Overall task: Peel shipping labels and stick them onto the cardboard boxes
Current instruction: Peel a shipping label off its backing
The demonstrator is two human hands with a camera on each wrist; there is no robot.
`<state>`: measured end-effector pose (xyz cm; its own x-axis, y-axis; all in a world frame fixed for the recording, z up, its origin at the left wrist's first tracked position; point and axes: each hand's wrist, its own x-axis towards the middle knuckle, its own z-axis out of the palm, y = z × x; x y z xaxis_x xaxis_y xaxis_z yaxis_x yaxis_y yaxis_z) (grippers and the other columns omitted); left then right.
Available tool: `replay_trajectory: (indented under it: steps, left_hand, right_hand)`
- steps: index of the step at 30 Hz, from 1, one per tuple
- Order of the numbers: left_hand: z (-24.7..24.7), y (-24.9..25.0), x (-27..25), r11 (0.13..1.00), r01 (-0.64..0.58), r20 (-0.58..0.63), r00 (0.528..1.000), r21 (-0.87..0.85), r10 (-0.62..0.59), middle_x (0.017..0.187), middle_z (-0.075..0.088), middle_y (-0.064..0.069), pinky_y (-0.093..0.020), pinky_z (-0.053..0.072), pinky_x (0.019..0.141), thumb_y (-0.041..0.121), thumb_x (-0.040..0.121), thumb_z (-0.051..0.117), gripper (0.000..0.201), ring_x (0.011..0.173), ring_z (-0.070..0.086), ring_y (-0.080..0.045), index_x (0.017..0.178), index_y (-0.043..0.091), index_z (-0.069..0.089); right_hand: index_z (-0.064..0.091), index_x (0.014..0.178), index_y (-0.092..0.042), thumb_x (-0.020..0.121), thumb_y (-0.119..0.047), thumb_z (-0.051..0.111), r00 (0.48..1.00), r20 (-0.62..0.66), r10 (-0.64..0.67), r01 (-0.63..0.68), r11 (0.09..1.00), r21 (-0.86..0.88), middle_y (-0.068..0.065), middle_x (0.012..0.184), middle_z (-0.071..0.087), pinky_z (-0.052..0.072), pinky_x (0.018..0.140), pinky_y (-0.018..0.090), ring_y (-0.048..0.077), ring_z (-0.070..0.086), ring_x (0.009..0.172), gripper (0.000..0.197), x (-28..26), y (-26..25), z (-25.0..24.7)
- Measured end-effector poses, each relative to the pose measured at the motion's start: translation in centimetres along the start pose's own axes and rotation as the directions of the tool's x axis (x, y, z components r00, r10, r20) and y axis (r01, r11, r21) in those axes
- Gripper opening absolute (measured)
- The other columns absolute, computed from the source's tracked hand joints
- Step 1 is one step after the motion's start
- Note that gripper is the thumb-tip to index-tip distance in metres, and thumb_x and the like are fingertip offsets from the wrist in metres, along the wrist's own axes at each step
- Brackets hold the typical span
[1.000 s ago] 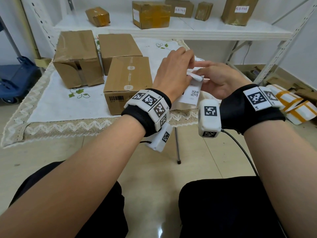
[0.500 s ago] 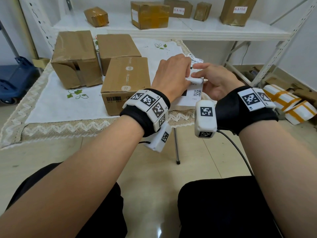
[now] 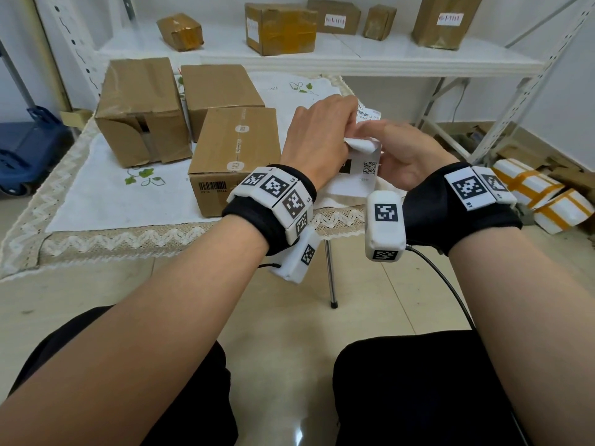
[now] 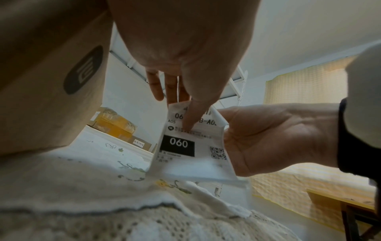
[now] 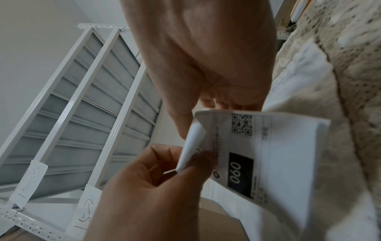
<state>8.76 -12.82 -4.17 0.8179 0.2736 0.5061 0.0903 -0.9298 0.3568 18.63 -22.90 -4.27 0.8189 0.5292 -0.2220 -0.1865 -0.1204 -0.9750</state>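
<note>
Both hands are holding a white shipping label point(image 3: 362, 170) printed with "060" and a QR code, just above the right front edge of the cloth-covered surface point(image 3: 96, 201). The left hand point(image 3: 317, 136) is pinching the label's upper part, thumb on the printed face and fingers point(image 4: 156, 88) behind it, while the right hand point(image 3: 405, 156) is gripping the right edge, where a corner is curling away from the sheet. The nearest cardboard box point(image 3: 236, 156) is sitting on the surface just left of the left hand, with two more cardboard boxes point(image 3: 180, 104) behind it.
</note>
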Motion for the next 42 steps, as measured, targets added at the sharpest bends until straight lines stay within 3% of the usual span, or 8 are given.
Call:
replay_trajectory:
  steps: [4, 8, 14, 23, 27, 33, 37, 42]
  left_hand:
    - [0.0, -0.1, -0.1, 0.999, -0.036, 0.023, 0.999, 0.025, 0.036, 0.098, 0.051, -0.001, -0.035, 0.035, 0.079, 0.000, 0.086, 0.055, 0.023, 0.100, 0.052, -0.027, 0.089, 0.021, 0.047]
    - [-0.2, 0.2, -0.2, 1.000, -0.006, 0.018, 1.000, -0.009, 0.007, 0.094, 0.052, 0.001, -0.032, 0.028, 0.074, -0.006, 0.082, 0.051, 0.027, 0.097, 0.054, -0.027, 0.089, 0.020, 0.048]
    - [-0.1, 0.4, -0.4, 1.000, 0.013, 0.030, 0.999, -0.012, -0.013, 0.102, 0.067, -0.006, -0.032, 0.028, 0.072, -0.001, 0.086, 0.053, 0.023, 0.097, 0.057, -0.031, 0.089, 0.022, 0.050]
    - [0.4, 0.4, -0.3, 1.000, 0.000, 0.042, 0.999, 0.015, 0.000, 0.094, 0.061, 0.002, -0.033, 0.027, 0.075, 0.003, 0.089, 0.058, 0.021, 0.095, 0.057, -0.030, 0.100, 0.019, 0.053]
    - [0.6, -0.1, -0.2, 1.000, -0.008, 0.017, 1.000, -0.005, 0.008, 0.092, 0.057, 0.003, -0.035, 0.032, 0.073, 0.006, 0.089, 0.065, 0.033, 0.092, 0.057, -0.031, 0.116, 0.017, 0.051]
    - [0.6, -0.5, -0.1, 1.000, 0.006, 0.014, 1.000, -0.017, -0.006, 0.094, 0.069, 0.003, -0.041, 0.045, 0.084, 0.008, 0.084, 0.069, 0.020, 0.094, 0.062, -0.026, 0.098, 0.022, 0.067]
    - [0.5, -0.3, -0.1, 1.000, -0.006, 0.003, 1.000, 0.001, 0.006, 0.095, 0.070, 0.000, -0.038, 0.042, 0.083, 0.007, 0.083, 0.068, 0.018, 0.094, 0.063, -0.027, 0.093, 0.021, 0.073]
    - [0.5, -0.4, 0.1, 1.000, -0.009, 0.001, 1.000, 0.012, 0.009, 0.097, 0.070, -0.001, -0.036, 0.040, 0.083, 0.014, 0.086, 0.072, 0.010, 0.096, 0.062, -0.027, 0.093, 0.021, 0.076]
  right_hand:
    - [0.067, 0.120, -0.013, 0.089, 0.004, 0.070, 1.000, 0.023, 0.013, -0.013, 1.000, 0.014, 0.013, 0.100, 0.074, 0.061, 0.064, 0.033, 0.022, 0.074, 0.079, 0.035, 0.2, 0.1, -0.3]
    - [0.070, 0.106, -0.016, 0.085, -0.002, 0.072, 0.999, -0.041, 0.005, -0.004, 1.000, 0.006, 0.010, 0.115, 0.074, 0.061, 0.088, 0.044, 0.028, 0.073, 0.102, 0.026, 0.6, 0.2, -0.3]
    - [0.079, 0.087, -0.027, 0.072, -0.011, 0.077, 0.994, -0.112, 0.021, -0.023, 0.999, -0.021, 0.005, 0.124, 0.070, 0.057, 0.093, 0.054, 0.030, 0.066, 0.113, 0.022, 1.8, 0.9, -0.8]
    - [0.070, 0.104, -0.014, 0.087, 0.007, 0.071, 0.985, -0.174, -0.021, 0.034, 0.997, 0.071, 0.018, 0.113, 0.073, 0.063, 0.080, 0.042, 0.034, 0.072, 0.107, 0.027, 0.7, 1.2, -0.3]
    - [0.075, 0.101, -0.021, 0.063, -0.022, 0.086, 0.989, -0.148, -0.019, 0.016, 1.000, -0.024, 0.010, 0.112, 0.076, 0.058, 0.095, 0.054, 0.033, 0.070, 0.110, 0.040, 1.2, 0.7, -0.3]
    - [0.070, 0.111, -0.013, 0.086, 0.007, 0.070, 0.999, -0.037, 0.017, -0.018, 1.000, -0.020, 0.019, 0.110, 0.074, 0.061, 0.089, 0.048, 0.033, 0.074, 0.097, 0.032, 0.2, 0.1, -0.5]
    - [0.074, 0.099, -0.019, 0.079, 0.003, 0.075, 0.998, -0.064, 0.017, -0.020, 0.998, -0.052, 0.012, 0.118, 0.074, 0.057, 0.098, 0.054, 0.031, 0.073, 0.106, 0.029, 0.8, 0.2, -0.6]
    - [0.073, 0.119, -0.014, 0.081, 0.005, 0.071, 0.996, -0.070, 0.051, -0.051, 0.999, 0.010, 0.018, 0.118, 0.074, 0.060, 0.092, 0.051, 0.032, 0.071, 0.109, 0.043, 1.1, 0.5, -0.5]
